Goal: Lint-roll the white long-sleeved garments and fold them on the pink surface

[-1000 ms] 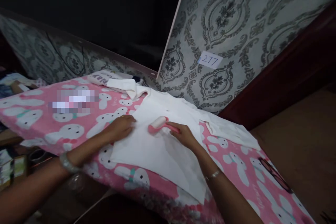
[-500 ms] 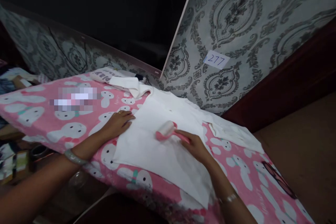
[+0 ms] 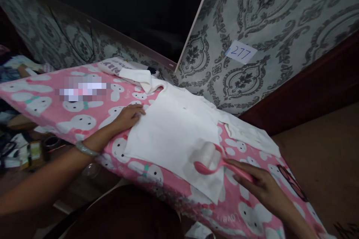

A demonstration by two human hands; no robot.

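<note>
A white long-sleeved shirt [image 3: 174, 130] lies spread on a pink cloth with white rabbits [image 3: 81, 121]. My left hand [image 3: 129, 117] rests on the shirt's left edge, its fingers stretched out and lying flat. A pink lint roller [image 3: 239, 171] with a white roll is in my right hand [image 3: 265, 185], whose fingers are closed round the handle. The roller's head is over the lower right part of the shirt, seemingly lifted a little off the fabric. One sleeve extends toward the far left, the other toward the right.
Dark-framed glasses [image 3: 293, 183] lie near the cloth's right edge. A folded printed garment [image 3: 112, 67] is at the back. Behind stand a large dark screen [image 3: 112, 11] and a patterned wall with a "277" paper [image 3: 241, 52]. Clutter [image 3: 28, 153] fills the lower left.
My right hand has moved the lint roller from the shirt's middle toward its lower right edge. My left hand stays at the shirt's left edge. The view has shifted slightly.
</note>
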